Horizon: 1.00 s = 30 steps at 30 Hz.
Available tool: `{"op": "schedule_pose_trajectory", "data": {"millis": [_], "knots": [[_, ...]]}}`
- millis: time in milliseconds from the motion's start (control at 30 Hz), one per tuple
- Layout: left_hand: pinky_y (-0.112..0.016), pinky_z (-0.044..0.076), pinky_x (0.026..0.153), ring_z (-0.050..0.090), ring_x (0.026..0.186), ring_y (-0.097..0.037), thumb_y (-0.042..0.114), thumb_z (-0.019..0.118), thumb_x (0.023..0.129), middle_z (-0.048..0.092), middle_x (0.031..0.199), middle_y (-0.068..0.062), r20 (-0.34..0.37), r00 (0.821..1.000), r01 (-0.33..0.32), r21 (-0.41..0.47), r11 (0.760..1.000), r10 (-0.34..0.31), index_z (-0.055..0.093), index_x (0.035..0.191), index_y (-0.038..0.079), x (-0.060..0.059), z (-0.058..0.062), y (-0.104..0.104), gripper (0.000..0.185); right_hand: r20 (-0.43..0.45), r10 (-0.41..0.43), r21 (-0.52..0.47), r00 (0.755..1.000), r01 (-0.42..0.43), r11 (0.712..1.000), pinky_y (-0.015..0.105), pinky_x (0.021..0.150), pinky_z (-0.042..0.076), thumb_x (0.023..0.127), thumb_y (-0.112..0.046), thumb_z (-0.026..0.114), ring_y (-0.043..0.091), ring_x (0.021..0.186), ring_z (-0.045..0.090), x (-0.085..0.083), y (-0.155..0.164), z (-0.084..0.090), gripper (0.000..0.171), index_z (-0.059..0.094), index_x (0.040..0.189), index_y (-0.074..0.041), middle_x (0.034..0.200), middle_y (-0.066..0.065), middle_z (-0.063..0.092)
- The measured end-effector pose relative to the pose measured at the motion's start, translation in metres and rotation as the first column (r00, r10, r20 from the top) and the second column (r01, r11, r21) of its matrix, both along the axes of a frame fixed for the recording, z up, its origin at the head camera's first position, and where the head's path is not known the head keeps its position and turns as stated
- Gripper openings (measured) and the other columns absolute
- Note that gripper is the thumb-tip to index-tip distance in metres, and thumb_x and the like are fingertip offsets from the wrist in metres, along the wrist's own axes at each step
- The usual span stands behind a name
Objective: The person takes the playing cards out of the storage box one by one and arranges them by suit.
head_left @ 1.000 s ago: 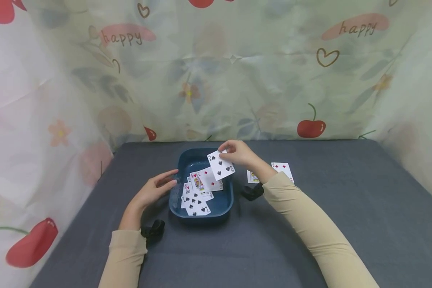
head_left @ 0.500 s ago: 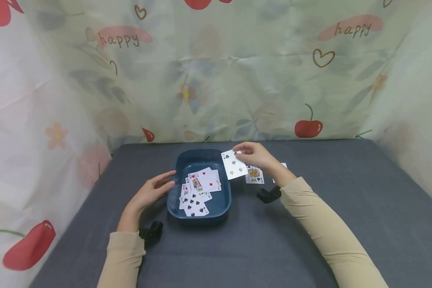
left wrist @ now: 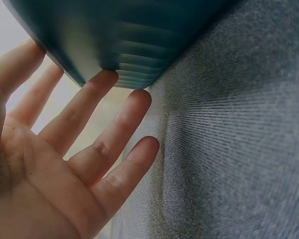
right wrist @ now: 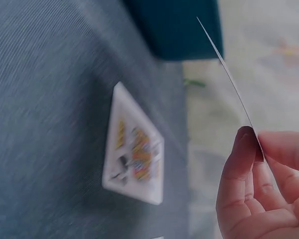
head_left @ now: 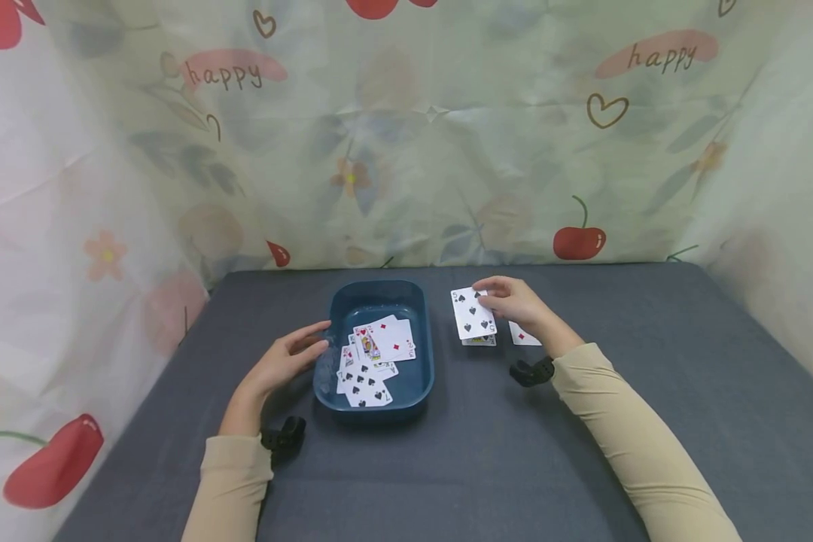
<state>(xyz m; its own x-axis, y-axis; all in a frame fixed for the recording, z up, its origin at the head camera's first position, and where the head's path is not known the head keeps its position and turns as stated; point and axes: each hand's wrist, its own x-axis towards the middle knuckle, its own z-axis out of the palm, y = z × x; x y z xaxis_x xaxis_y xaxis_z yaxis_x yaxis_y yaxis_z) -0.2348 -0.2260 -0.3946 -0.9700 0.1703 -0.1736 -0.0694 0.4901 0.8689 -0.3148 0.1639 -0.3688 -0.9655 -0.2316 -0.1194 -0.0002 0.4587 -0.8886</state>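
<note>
The five of spades [head_left: 470, 318] is a white card with rounded corners and crisp black pips, a small "5" at its upper left and another, inverted, at its lower right. The right hand [head_left: 515, 302] pinches it near its upper right corner, the fingertips close to one of the upper pips. Edge-on in the right wrist view, it is a thin line, slightly bowed. It is held above a face card [right wrist: 134, 154] lying on the grey worktop [head_left: 515, 452], clear of it, to the right of a dark blue tub [head_left: 409, 382]. That face card has a yellow, red and blue figure and a black suit mark, blurred. A diamond card [head_left: 523, 336] lies on the worktop, partly hidden by the right hand.

The left hand [head_left: 286, 363] has its fingers spread and extended, some tips touching the tub's left side. Inside the tub, overlapping cards lie face up, among them a seven of spades [head_left: 369, 388] and a card with red diamond pips [head_left: 398, 346].
</note>
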Motion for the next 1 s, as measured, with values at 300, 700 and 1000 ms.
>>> {"op": "schedule_pose_trajectory", "data": {"millis": [300,700,1000], "knots": [[-0.049,0.036,0.108,0.04,0.134,-0.031,0.037,0.056,0.093,0.033,0.151,-0.014,-0.001,1.0,-0.01,0.012,1.0,0.01,0.037,0.143,0.022,0.0,0.0,0.001,0.056,0.049,-0.062,0.055,0.997,0.059,0.997,0.022,0.071,0.048,0.093,-0.01,0.053,0.014,0.086,0.05,-0.01,0.011,-0.019,0.038,0.051,0.13,-0.003,0.106,0.011,0.052],[-0.049,0.037,0.108,0.041,0.134,-0.031,0.036,0.055,0.093,0.033,0.151,-0.014,-0.003,1.0,-0.005,0.018,1.0,0.005,0.036,0.144,0.022,0.0,0.0,0.0,0.057,-0.042,-0.065,0.151,0.997,0.07,0.986,0.023,0.073,0.052,0.089,-0.008,0.057,0.026,0.099,0.056,-0.018,0.003,-0.035,0.035,0.056,0.123,0.001,0.118,0.026,0.054],[-0.049,0.037,0.108,0.041,0.134,-0.032,0.036,0.055,0.093,0.034,0.15,-0.015,0.002,1.0,-0.002,0.019,1.0,0.002,0.036,0.144,0.022,-0.001,-0.001,0.0,0.056,-0.164,-0.092,0.267,0.982,0.134,0.954,0.032,0.076,0.049,0.083,-0.005,0.062,0.031,0.099,0.055,-0.015,-0.004,-0.036,0.029,0.06,0.111,0.005,0.107,0.025,0.06]]}}
